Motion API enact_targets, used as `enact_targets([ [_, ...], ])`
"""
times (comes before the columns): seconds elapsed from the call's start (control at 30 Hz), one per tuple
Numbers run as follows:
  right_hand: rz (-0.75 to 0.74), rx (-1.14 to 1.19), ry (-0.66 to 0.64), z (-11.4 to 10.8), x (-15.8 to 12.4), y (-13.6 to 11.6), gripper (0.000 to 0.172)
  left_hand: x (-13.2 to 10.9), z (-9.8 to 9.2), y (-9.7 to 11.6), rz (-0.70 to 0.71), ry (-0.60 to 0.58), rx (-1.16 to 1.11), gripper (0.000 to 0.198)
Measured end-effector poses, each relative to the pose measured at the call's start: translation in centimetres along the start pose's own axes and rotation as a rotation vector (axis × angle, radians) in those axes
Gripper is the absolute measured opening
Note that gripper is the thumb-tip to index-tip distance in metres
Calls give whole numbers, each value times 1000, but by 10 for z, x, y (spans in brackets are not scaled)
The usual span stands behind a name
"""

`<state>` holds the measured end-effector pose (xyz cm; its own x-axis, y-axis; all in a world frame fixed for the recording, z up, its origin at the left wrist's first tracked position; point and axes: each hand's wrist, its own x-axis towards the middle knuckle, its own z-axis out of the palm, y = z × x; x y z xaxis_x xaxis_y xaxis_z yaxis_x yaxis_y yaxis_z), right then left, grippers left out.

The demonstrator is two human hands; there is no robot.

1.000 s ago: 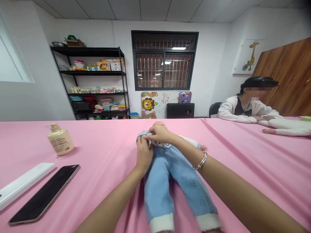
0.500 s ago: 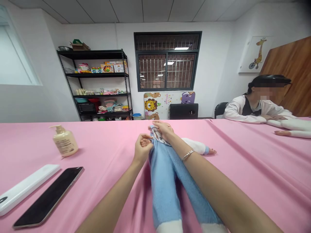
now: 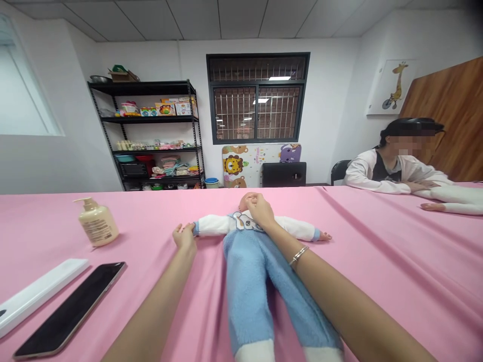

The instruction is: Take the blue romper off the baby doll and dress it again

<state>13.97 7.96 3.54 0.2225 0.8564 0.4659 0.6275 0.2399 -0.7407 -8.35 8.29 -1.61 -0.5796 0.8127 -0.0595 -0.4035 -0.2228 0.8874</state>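
Observation:
A baby doll (image 3: 247, 202) lies on its back on the pink cloth, its head away from me and both arms stretched out sideways. It wears a fuzzy light-blue and white outfit (image 3: 249, 281) with an animal face on the chest. My left hand (image 3: 184, 239) is closed on the blue sleeve cuff and hand of the doll's arm at the left. At the doll's neck and chin is my right hand (image 3: 261, 211), fingers curled in; what they pinch there, if anything, is hidden. A silver bracelet circles my right wrist.
On the left of the pink tablecloth (image 3: 151, 216) stand a beige pump bottle (image 3: 98, 223), a white slab-like device (image 3: 41, 296) and a dark phone (image 3: 71, 311). A person (image 3: 396, 166) sits at the far right beside another doll's limbs (image 3: 456, 196). Behind is a black shelf (image 3: 143, 119).
My left hand has moved left from the doll's side to its sleeve end, and that arm now lies straight out. My right hand has shifted slightly, uncovering the doll's head and chest.

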Motion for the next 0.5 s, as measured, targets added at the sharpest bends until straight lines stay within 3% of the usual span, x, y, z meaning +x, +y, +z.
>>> enact_targets([
  [0.1,54,-31,-1,-21,-13,16,35,5,-5,1,151,76,111,63],
  [0.27,-32,37,-64,-48,-50,72,33,-6,-3,1,672,-18,584,47],
  [0.33,-28,129,-120,-56,-59,94,35,-21,3,-3,714,-169,613,32],
  [0.4,5,223,-191,-62,-62,109,38,-38,9,-9,671,-429,662,17],
  [0.5,43,305,-268,-67,-57,123,36,-61,17,-16,586,-830,843,34],
])
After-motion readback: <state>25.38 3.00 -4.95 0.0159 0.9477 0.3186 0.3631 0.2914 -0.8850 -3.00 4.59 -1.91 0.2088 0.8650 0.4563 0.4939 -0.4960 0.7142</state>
